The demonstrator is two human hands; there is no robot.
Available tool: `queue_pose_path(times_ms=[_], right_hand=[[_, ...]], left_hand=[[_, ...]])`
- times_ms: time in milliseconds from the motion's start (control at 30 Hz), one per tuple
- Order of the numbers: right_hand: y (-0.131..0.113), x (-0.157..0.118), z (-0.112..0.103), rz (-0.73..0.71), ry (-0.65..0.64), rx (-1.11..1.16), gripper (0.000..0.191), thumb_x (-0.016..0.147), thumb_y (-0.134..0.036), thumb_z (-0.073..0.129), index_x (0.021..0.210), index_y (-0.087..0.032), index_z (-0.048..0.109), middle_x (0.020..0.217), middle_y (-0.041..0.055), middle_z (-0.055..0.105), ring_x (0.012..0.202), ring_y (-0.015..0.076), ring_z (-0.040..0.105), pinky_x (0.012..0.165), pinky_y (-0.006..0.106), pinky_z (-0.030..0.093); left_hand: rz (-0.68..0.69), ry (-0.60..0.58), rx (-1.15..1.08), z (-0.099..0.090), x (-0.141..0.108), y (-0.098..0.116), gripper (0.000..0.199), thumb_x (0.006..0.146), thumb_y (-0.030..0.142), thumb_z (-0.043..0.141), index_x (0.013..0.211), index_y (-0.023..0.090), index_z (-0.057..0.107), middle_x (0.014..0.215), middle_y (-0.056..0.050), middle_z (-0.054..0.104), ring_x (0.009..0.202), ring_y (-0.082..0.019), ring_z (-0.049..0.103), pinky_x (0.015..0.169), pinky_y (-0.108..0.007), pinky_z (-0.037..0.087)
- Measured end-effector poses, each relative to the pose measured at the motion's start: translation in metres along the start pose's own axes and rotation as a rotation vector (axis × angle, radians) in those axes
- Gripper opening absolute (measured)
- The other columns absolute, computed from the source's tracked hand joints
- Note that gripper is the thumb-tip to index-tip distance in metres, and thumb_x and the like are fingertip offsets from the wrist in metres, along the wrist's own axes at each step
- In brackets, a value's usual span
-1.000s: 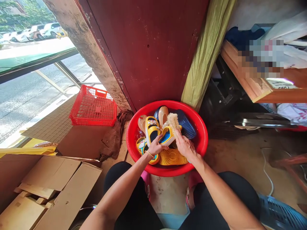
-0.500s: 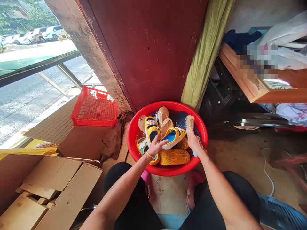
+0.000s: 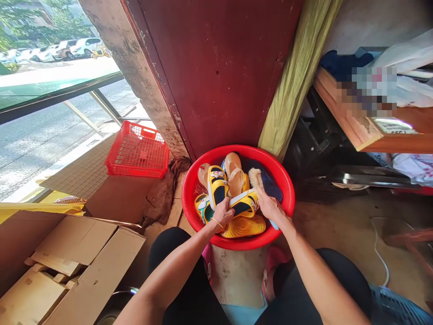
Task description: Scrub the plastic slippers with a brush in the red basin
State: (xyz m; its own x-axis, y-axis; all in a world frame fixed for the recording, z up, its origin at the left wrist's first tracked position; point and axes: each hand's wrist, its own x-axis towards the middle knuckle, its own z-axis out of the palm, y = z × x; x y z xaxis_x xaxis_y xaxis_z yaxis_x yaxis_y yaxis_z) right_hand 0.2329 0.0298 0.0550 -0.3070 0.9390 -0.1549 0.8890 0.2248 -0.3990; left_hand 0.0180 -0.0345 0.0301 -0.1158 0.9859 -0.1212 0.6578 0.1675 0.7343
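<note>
A red basin (image 3: 290, 198) between my knees holds several sandals and some dark water. My left hand (image 3: 223, 212) is closed on the heel end of a yellow sandal (image 3: 248, 202), which is tipped on its side. My right hand (image 3: 270, 206) grips a scrubbing brush (image 3: 256, 178) by its light blue handle, the pale bristles at the sandal's toe end. Beside them lie another yellow sandal (image 3: 216, 178) with cartoon figures, a beige sandal (image 3: 233, 164), and a yellow sole (image 3: 248, 227) turned upward. My fingers partly hide the brush handle.
Behind the basin stands a dark red door (image 3: 216, 90) with a yellow-green curtain (image 3: 294, 90) beside it. A red plastic crate (image 3: 138, 151) and an open cardboard box (image 3: 74, 243) lie to the left. At the right is a wooden table (image 3: 365, 135).
The yellow sandal in my left hand has tilted onto its side. My right hand has brought the brush leftward to it. The whole view has shifted slightly.
</note>
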Motion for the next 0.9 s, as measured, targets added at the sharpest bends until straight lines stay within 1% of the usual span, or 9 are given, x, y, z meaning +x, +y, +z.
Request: queue_pose_path(times_ms=[100,167,300,400,533,600,633,767,900], right_hand=[[-0.018,-0.022,0.0,-0.156,-0.069,-0.075,0.061,0.1,-0.027,0.037,0.161,-0.028,0.026,0.122,0.0116,0.072,0.101,0.0232,0.072,0.082,0.029,0.051],[-0.021,-0.027,-0.002,-0.179,-0.104,-0.119,0.06,0.1,-0.027,0.037,0.16,-0.031,0.028,0.123,0.0115,0.072,0.102,0.0242,0.072,0.083,0.031,0.051],[-0.003,-0.014,-0.011,-0.008,-0.109,-0.165,0.057,0.101,-0.026,0.033,0.159,-0.028,0.033,0.121,0.0137,0.073,0.106,0.0277,0.071,0.087,0.037,0.051],[0.001,-0.01,-0.012,0.061,-0.078,-0.188,0.06,0.101,-0.023,0.033,0.16,-0.022,0.028,0.117,0.0169,0.074,0.105,0.0286,0.071,0.087,0.038,0.051],[-0.025,-0.033,-0.003,-0.133,-0.155,-0.163,0.063,0.1,-0.028,0.036,0.162,-0.031,0.022,0.117,0.0106,0.075,0.099,0.0249,0.072,0.081,0.031,0.05],[-0.038,-0.043,-0.001,-0.227,-0.212,-0.156,0.063,0.1,-0.031,0.038,0.161,-0.036,0.023,0.116,0.0083,0.075,0.097,0.0244,0.073,0.079,0.03,0.05],[-0.042,-0.045,-0.002,-0.234,-0.226,-0.16,0.063,0.1,-0.031,0.039,0.161,-0.037,0.023,0.116,0.008,0.075,0.096,0.0247,0.073,0.078,0.031,0.05],[-0.037,-0.031,-0.013,-0.159,-0.199,-0.161,0.06,0.1,-0.029,0.037,0.159,-0.036,0.03,0.116,0.0077,0.075,0.101,0.0251,0.072,0.083,0.032,0.05],[-0.037,-0.024,-0.024,-0.139,-0.127,-0.116,0.06,0.101,-0.027,0.034,0.16,-0.027,0.028,0.117,0.0118,0.075,0.103,0.0256,0.072,0.082,0.032,0.049]], left_hand=[[0.013,0.018,-0.015,0.001,-0.001,-0.004,0.041,0.072,0.009,0.054,0.111,0.018,0.061,0.092,-0.005,0.068,0.089,-0.022,0.063,0.085,-0.034,0.048],[0.076,0.016,0.002,0.004,-0.001,-0.004,0.045,0.071,0.007,0.053,0.113,0.019,0.061,0.095,-0.006,0.069,0.091,-0.023,0.064,0.086,-0.034,0.048],[0.197,0.008,0.027,0.006,-0.002,-0.001,0.048,0.07,0.007,0.052,0.117,0.019,0.06,0.1,-0.008,0.07,0.094,-0.024,0.065,0.088,-0.035,0.049],[0.165,0.007,0.065,0.004,-0.001,0.0,0.046,0.071,0.007,0.052,0.114,0.019,0.061,0.098,-0.008,0.07,0.094,-0.025,0.066,0.087,-0.035,0.049],[0.103,0.01,0.072,0.003,0.001,-0.003,0.04,0.072,0.008,0.054,0.111,0.019,0.06,0.097,-0.008,0.069,0.094,-0.025,0.065,0.086,-0.035,0.048],[0.09,0.027,0.028,0.005,0.002,-0.005,0.035,0.074,0.009,0.054,0.107,0.018,0.061,0.095,-0.007,0.069,0.091,-0.024,0.064,0.084,-0.034,0.047],[0.08,0.035,-0.004,0.006,0.003,-0.005,0.032,0.075,0.009,0.055,0.104,0.018,0.061,0.092,-0.006,0.068,0.088,-0.023,0.063,0.083,-0.034,0.047],[0.027,0.033,-0.17,0.007,0.005,-0.005,0.021,0.075,0.014,0.058,0.095,0.018,0.06,0.075,0.002,0.059,0.072,-0.016,0.055,0.071,-0.028,0.044],[-0.012,0.072,-0.464,0.007,0.009,-0.003,0.018,0.078,0.028,0.064,0.091,0.016,0.059,0.073,0.003,0.055,0.069,-0.013,0.049,0.065,-0.025,0.041]])
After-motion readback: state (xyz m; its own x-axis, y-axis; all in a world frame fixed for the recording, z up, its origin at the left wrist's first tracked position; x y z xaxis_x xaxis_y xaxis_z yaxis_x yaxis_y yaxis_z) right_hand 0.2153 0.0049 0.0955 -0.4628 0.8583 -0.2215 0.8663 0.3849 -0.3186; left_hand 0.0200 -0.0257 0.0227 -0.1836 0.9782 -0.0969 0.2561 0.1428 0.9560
